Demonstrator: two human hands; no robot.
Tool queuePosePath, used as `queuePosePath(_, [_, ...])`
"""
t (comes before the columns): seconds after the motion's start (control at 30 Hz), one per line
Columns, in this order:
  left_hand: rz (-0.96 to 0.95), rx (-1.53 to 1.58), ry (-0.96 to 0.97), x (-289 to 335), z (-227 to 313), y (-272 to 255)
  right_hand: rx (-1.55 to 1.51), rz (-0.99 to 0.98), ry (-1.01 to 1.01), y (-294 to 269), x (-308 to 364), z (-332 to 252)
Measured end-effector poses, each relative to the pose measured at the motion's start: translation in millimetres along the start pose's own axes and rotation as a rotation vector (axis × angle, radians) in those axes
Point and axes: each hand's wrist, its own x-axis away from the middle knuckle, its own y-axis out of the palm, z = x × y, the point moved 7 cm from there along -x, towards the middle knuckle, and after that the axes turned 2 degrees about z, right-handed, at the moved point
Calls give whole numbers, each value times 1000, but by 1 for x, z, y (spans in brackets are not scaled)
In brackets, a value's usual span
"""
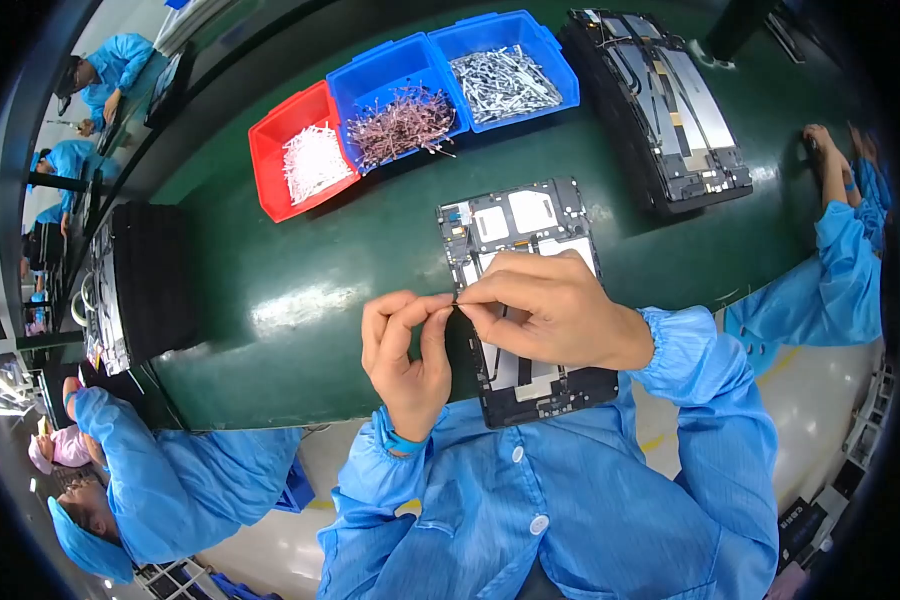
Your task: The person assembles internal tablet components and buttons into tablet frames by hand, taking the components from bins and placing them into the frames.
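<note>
An opened tablet [515, 222], its black frame, silver plates and flex cables showing, lies on the green table in front of me. Over its left edge, my left hand [407, 350] and my right hand [550, 310] meet fingertip to fingertip. Both are closed in a pinch on a tiny dark piece [456, 299], too small to name. The right hand covers the middle of the tablet.
Beyond the tablet stand a red bin [267, 180] of small white parts, a blue bin [375, 75] of brownish parts and a blue bin [450, 45] of silvery parts. A stack of opened tablets [670, 100] is at far right, a black stack [150, 280] at left. Co-workers sit on both sides.
</note>
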Motion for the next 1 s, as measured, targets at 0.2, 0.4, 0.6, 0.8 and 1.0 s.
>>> queuePosePath(0.2, [-89, -141, 26, -8, -3, 6, 57, 16, -47, 0, -5, 9])
queuePosePath(0.4, [-346, 332, -657, -9, -46, 18, 105, -4, 17, 4, -11, 42])
queuePosePath(0.6, [-442, 343, -813, -23, -62, 27, 276, -19, -39, 10, -8, 38])
queuePosePath(0.8, [-490, 288, -809, -31, -64, 30, 336, 6, -77, 12, -6, 37])
queuePosePath(1.0, [-511, 262, -800, -32, -62, 32, 391, 14, -131, 14, -4, 37])
